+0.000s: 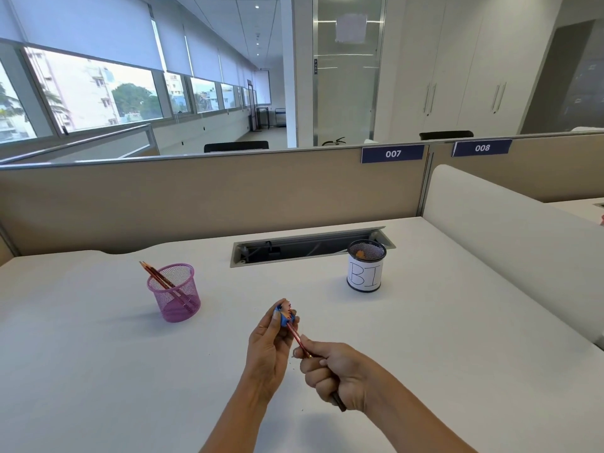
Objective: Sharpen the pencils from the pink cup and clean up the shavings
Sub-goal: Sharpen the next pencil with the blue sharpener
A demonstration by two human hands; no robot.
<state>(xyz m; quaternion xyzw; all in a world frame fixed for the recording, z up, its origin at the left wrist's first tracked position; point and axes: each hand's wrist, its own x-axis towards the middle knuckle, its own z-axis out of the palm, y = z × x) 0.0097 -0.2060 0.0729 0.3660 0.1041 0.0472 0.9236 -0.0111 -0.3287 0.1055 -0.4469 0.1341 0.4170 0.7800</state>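
1. The white desk top (98, 354) under my arms looks like smooth, matt laminate.
2. The pink wire-mesh cup (175, 294) is painted metal mesh, see-through, with a solid rim.
3. The striped wooden pencils (156, 275) standing in it have a lacquered coat.
4. The small blue plastic sharpener (283, 317) in my left hand (268, 348) looks smooth.
5. The red lacquered pencil (299, 340) in my right hand (333, 371) has a slight gloss.
6. The black mesh cup (366, 253) is fine metal mesh, wrapped in matt white paper (364, 276).
7. The beige partition panel (212, 197) looks like matt cloth, and it is capped with grey metal trim (228, 155).
8. The grey cable trough (307, 246) in the desk is dull metal.
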